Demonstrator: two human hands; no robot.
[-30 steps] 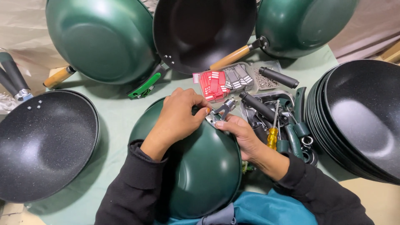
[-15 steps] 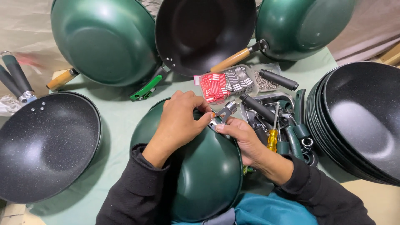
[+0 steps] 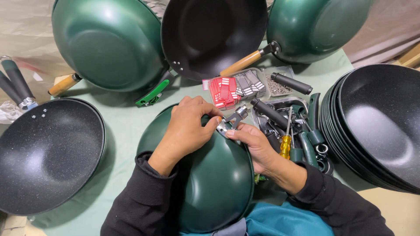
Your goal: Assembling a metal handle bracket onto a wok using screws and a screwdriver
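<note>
At the left edge lies a black wok (image 3: pixel 46 155), open side up. In the lower centre your left hand (image 3: pixel 188 126) rests on the overturned green wok (image 3: pixel 210 183), fingers together, the tips touching a small metal bracket (image 3: pixel 232 120) at its rim. Your right hand (image 3: pixel 253 144) seems to pinch this bracket from below. On the right is a yellow screwdriver (image 3: pixel 285 144), then stacked black woks (image 3: pixel 376 126).

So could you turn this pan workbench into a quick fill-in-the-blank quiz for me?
1. Both hands rest on an upturned pan whose outside is ____.
2. The screwdriver has a ____ handle.
3. The stack of black pans sits on the person's ____ side.

Missing words: green; yellow; right
</note>
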